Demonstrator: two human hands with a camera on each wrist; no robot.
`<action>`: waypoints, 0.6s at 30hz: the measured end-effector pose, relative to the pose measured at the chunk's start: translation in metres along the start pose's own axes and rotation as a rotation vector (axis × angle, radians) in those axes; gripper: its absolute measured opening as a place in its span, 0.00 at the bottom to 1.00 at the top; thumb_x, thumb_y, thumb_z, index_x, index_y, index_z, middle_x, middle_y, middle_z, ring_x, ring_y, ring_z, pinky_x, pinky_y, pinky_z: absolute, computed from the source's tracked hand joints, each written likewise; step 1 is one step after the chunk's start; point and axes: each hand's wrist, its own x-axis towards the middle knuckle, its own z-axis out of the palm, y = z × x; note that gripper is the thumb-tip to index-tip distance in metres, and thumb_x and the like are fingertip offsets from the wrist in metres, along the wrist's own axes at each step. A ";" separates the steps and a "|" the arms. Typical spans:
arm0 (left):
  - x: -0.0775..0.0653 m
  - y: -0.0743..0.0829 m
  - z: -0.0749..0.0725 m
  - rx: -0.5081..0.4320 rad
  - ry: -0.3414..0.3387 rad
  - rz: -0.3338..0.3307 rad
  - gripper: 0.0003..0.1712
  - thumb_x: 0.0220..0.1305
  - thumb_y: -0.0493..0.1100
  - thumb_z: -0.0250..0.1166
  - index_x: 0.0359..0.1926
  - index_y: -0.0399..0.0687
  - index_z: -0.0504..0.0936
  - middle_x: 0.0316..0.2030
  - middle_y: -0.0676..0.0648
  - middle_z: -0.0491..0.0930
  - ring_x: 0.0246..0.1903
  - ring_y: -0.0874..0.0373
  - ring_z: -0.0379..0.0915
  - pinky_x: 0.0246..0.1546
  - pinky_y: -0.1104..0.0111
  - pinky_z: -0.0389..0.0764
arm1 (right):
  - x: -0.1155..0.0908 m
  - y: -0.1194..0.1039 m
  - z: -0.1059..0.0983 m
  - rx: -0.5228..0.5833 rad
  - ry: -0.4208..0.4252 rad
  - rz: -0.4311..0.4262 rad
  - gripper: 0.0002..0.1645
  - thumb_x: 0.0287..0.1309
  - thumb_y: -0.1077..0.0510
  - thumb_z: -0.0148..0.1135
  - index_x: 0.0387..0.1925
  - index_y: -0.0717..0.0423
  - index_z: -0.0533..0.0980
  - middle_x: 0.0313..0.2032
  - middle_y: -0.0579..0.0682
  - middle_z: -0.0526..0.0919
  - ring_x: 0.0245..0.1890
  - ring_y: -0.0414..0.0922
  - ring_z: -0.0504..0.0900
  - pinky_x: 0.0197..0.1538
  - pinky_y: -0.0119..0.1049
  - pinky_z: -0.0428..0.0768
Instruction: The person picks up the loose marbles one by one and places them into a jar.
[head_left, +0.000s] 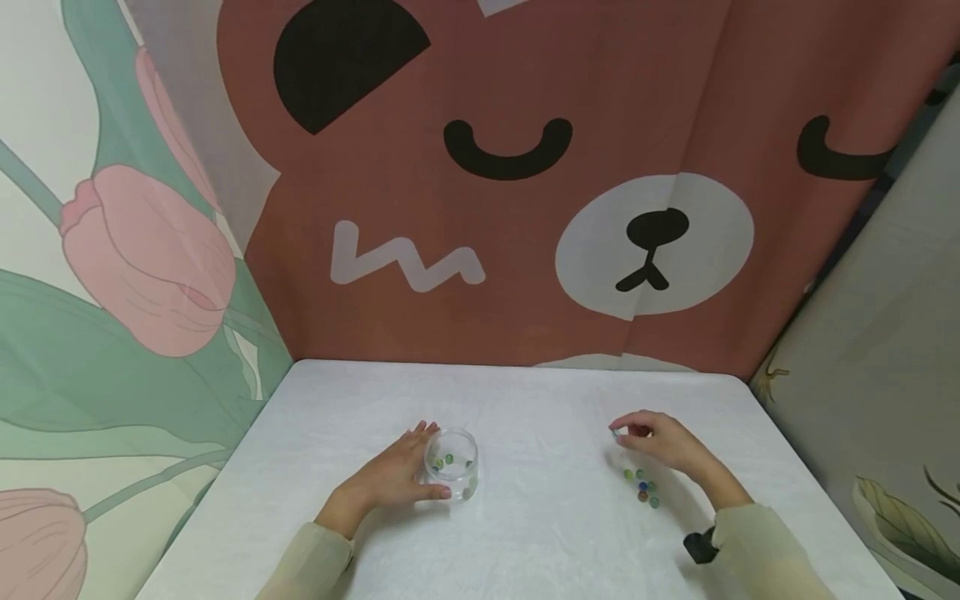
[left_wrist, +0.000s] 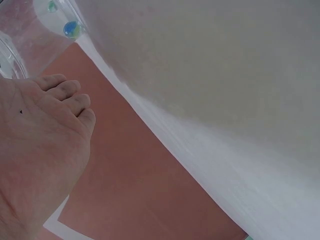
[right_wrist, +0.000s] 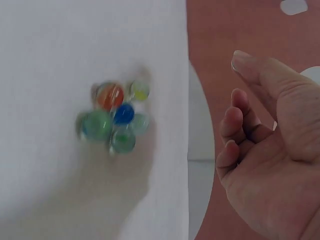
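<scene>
A clear round jar with several marbles inside stands on the white table. My left hand holds it from the left side, the thumb across its near side and the fingers along its far side. Part of the jar shows at the upper left of the left wrist view, beside the left palm. Over to the right, my right hand pinches a small marble between thumb and fingertips above the table. The right wrist view shows that hand from the palm side, with the marble hidden.
A loose cluster of several glass marbles lies on the white tablecloth just in front of my right hand. Among them are a blue marble and an orange one. A bear-print curtain hangs behind the table.
</scene>
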 end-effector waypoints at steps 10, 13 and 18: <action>-0.001 0.001 0.001 -0.013 0.008 -0.002 0.65 0.54 0.74 0.68 0.78 0.37 0.56 0.78 0.39 0.54 0.78 0.43 0.44 0.79 0.50 0.49 | -0.003 -0.015 0.007 0.097 0.044 0.016 0.20 0.65 0.53 0.68 0.55 0.56 0.82 0.35 0.50 0.75 0.40 0.47 0.71 0.33 0.33 0.73; -0.001 0.002 0.001 -0.013 0.011 -0.002 0.64 0.55 0.74 0.68 0.78 0.37 0.56 0.78 0.40 0.54 0.78 0.43 0.44 0.79 0.49 0.49 | -0.003 -0.019 0.010 0.106 0.049 -0.004 0.19 0.65 0.54 0.68 0.55 0.56 0.82 0.34 0.50 0.74 0.38 0.47 0.71 0.31 0.32 0.73; 0.000 0.002 0.001 -0.004 0.014 -0.011 0.64 0.55 0.73 0.69 0.78 0.38 0.56 0.78 0.40 0.54 0.79 0.44 0.44 0.78 0.49 0.50 | -0.004 -0.029 0.017 0.114 0.068 -0.049 0.16 0.64 0.54 0.69 0.52 0.55 0.84 0.33 0.49 0.75 0.36 0.46 0.71 0.30 0.32 0.72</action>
